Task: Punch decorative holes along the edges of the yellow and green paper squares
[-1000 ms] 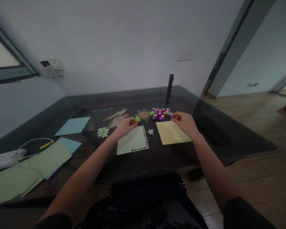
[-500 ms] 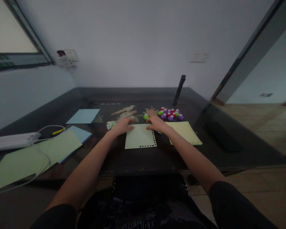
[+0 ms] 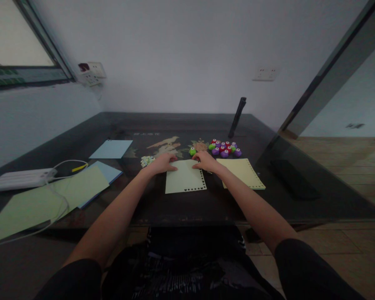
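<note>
A pale green sheet of paper [image 3: 186, 179] lies in front of me, with small dark heart-like holes along its right and near edges. At its far left corner, my left hand [image 3: 163, 162] grips the sheet, thumb on top. My right hand [image 3: 205, 161] has hold of the far right corner in the same way; its fingertips are partly hidden. The far edge bows up slightly between the hands. A small green craft punch [image 3: 192, 151] stands just beyond my right fingers. Beside my left hand is a little pile of pale paper bits [image 3: 147, 161].
Several red, purple and green punches [image 3: 225, 148] cluster at the back right. A yellow punched stack of paper [image 3: 242, 173] lies right. Leftward are a blue sheet [image 3: 111, 149], green sheets [image 3: 62, 189] and a white power strip [image 3: 21, 179] with cable. A black upright object [image 3: 237, 117] stands behind.
The view has shifted slightly. Both hands stay at the sheet's far corners, and its far edge now looks a little more raised in the middle.
</note>
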A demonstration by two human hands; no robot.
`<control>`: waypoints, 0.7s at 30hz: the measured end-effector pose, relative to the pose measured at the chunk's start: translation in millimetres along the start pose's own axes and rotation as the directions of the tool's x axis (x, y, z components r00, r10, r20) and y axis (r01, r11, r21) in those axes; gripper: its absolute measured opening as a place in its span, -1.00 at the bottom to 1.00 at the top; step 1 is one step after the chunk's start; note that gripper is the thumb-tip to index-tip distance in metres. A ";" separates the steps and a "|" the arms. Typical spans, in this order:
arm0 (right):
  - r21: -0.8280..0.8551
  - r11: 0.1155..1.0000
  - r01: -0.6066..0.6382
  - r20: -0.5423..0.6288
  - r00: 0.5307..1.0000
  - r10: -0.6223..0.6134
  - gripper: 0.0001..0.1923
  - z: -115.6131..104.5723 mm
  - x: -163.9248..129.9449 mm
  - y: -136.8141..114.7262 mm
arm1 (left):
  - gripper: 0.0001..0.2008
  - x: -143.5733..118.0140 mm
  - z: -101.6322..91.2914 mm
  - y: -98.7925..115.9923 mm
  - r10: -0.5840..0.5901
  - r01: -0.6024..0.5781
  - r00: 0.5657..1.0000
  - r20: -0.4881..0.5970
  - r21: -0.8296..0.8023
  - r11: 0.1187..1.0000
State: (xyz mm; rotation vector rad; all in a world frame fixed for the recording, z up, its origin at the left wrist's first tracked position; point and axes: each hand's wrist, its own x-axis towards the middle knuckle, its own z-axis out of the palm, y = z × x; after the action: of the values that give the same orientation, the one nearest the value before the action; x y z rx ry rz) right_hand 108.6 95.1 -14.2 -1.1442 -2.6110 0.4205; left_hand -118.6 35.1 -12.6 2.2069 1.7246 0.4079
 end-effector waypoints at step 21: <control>0.740 0.654 -0.157 0.098 0.987 0.127 -0.67 -12.2 -11.5 5.7 | -0.66 -4.1 -28.1 -10.3 -0.155 0.101 0.983 -0.102 -0.409 0.907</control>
State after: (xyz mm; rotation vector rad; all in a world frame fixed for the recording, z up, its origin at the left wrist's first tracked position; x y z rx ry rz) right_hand 124.1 92.2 -6.4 -1.0139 -1.9857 1.4042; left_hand -140.1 35.4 8.6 1.7960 1.6581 0.8139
